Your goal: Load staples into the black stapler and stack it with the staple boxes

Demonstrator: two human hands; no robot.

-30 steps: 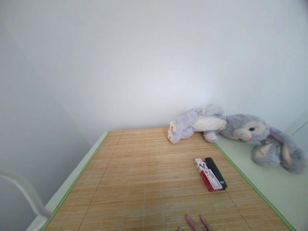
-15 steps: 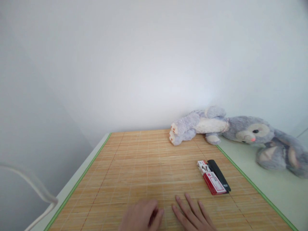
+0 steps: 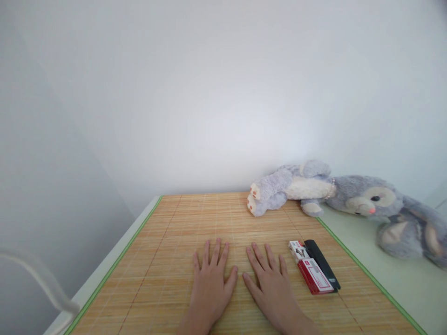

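My left hand (image 3: 210, 284) lies flat and open on the bamboo mat (image 3: 164, 270), palm down, fingers spread. My right hand (image 3: 270, 287) lies flat beside it, also open, with the two thumbs nearly touching. Neither hand holds anything. Just right of my right hand lies a red and white box (image 3: 312, 272) with a black stapler-like bar (image 3: 321, 263) along its far side. A small gap separates my right hand from the box.
A grey plush rabbit (image 3: 349, 197) lies on its side at the back right, partly on the mat and partly on the pale green tabletop (image 3: 394, 274). White walls close the back and left. A white cable (image 3: 42, 281) hangs at the lower left.
Both hands have slid forward onto the mat and spread flat; the left hand was curled half a second ago. The view has tilted down slightly.
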